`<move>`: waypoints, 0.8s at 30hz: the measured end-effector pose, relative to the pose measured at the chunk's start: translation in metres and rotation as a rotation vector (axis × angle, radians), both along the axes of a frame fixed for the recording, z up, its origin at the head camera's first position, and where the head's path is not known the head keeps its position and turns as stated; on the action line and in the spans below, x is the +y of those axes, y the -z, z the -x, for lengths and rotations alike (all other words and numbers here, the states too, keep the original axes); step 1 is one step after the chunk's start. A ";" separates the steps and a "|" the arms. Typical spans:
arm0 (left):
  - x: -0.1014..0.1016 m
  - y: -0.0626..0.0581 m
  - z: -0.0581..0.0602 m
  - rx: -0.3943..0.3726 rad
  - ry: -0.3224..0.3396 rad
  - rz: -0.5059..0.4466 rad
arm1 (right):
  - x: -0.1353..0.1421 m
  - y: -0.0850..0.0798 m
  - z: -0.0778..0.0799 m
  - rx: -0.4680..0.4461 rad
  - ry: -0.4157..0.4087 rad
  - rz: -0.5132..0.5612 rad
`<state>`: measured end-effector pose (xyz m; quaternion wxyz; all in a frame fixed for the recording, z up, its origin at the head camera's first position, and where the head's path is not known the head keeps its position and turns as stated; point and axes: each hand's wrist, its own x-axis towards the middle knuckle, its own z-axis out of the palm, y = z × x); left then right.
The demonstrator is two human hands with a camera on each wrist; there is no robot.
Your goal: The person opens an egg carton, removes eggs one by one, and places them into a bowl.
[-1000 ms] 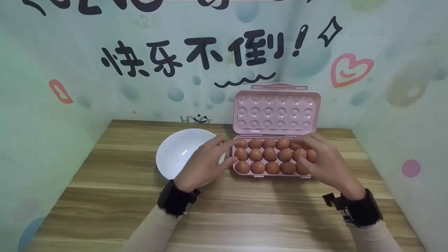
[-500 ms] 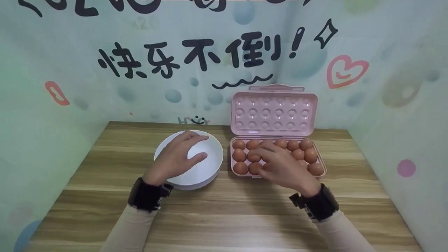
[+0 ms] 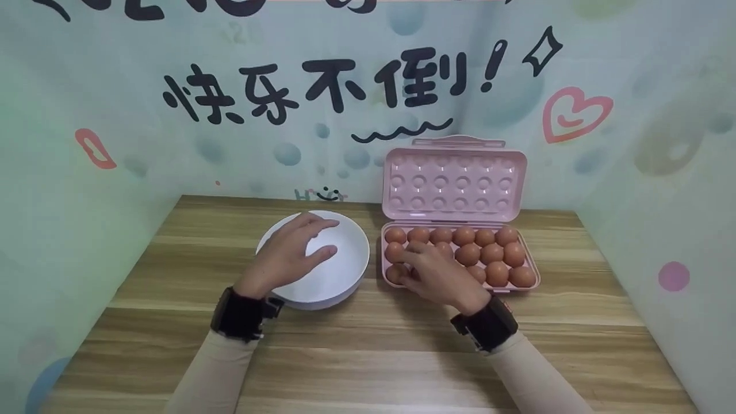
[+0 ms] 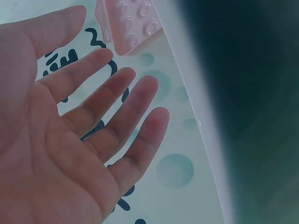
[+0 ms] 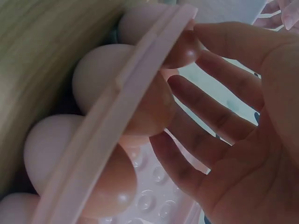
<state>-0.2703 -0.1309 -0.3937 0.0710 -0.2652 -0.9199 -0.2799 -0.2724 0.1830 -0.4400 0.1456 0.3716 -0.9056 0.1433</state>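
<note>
In the head view, my left hand (image 3: 282, 261) hovers over the left part of a white bowl (image 3: 345, 259), thumb and fingers spread and holding nothing. The left wrist view shows its bare palm (image 4: 51, 154) beside the blurred bowl wall (image 4: 205, 116). My right hand (image 3: 440, 276) is low over the front left of a pink egg carton (image 3: 460, 290). Its thumb and forefinger tips are at the front-left egg (image 3: 395, 274); a firm hold is not visible. In the right wrist view its fingers (image 5: 205, 121) stretch behind the front-row eggs (image 5: 112, 172), loosely bent. The hand hides several eggs.
The carton's lid (image 3: 454, 184) stands raised against the printed backdrop (image 3: 276, 155). Brown eggs (image 3: 491, 253) sit in three rows in the carton. The bowl is left of the carton on the wooden table (image 3: 368, 356), with backdrop walls on both sides.
My right hand has swept from the carton's right end to its front-left corner. The left hand has drawn back from the carton's left edge to above the bowl.
</note>
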 end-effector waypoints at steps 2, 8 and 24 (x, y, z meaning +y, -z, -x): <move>0.000 0.000 0.000 -0.002 0.004 0.003 | -0.001 0.001 0.000 0.013 -0.004 -0.004; 0.002 0.000 -0.001 0.011 0.007 0.007 | -0.004 0.006 0.001 -0.010 -0.053 0.032; 0.005 0.006 -0.003 0.046 0.048 -0.004 | -0.008 0.015 0.005 -0.020 -0.119 0.123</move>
